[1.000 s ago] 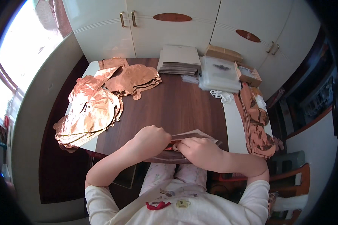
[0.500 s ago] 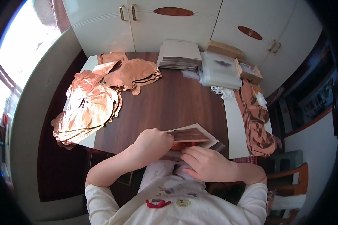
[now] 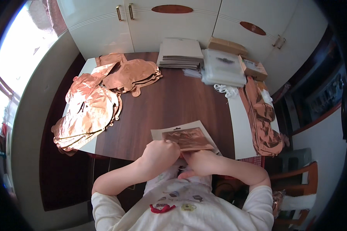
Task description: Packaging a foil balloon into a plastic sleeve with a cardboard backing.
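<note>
A folded rose-gold foil balloon (image 3: 191,139) lies against a white backing card (image 3: 158,133) with a hang hole, at the table's near edge. The card is tilted, its top pointing away from me. My left hand (image 3: 160,154) is closed in a fist on the near left corner of the folded foil. Tucked at the near edge of the foil is my right hand (image 3: 204,162); its fingers are hidden and its thumb points left, below the packet. Whether a clear bag surrounds the card, I cannot tell.
Flat rose-gold foil balloons (image 3: 88,104) pile up at the left; more crumpled foil (image 3: 258,115) lies along the right edge. At the back stand a stack of white cards (image 3: 180,48), clear plastic bags (image 3: 223,67), cardboard boxes (image 3: 229,46) and white cord (image 3: 226,91).
The card and foil have tipped flatter and reach farther onto the table, showing the card's hang hole. My right hand's fingers have slipped from view under the foil. My left fist has shifted slightly nearer.
</note>
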Demonstrator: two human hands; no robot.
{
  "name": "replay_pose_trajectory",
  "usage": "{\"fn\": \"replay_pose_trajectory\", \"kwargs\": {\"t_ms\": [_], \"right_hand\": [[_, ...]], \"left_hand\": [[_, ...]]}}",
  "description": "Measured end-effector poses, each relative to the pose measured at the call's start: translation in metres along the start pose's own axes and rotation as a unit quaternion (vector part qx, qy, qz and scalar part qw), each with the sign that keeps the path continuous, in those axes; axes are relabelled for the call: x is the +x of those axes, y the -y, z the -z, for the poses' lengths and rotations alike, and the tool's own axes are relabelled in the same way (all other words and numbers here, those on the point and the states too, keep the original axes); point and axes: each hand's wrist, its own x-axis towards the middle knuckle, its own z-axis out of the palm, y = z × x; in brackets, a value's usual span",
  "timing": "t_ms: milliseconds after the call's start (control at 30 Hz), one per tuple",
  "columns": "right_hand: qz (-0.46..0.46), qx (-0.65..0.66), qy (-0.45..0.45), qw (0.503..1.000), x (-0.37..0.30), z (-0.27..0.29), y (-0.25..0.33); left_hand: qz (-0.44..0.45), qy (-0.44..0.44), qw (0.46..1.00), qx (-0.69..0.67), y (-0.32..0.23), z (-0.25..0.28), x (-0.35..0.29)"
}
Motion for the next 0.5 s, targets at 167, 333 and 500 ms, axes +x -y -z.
{"fn": "replay_pose_trajectory", "kwargs": {"t_ms": [167,333,500], "right_hand": [[-0.004,-0.085,-0.089,0.992,-0.007,-0.014,0.002],[0.036,-0.106,-0.111,0.988,-0.012,-0.022,0.018],[0.070,-0.088,-0.145,0.983,-0.003,-0.054,0.014]], "left_hand": [[0.023,-0.004,0.999,0.030,-0.003,-0.006,0.000],[0.055,-0.023,0.997,0.047,-0.013,-0.021,-0.005],[0.095,-0.071,0.989,0.085,-0.022,-0.071,-0.012]]}}
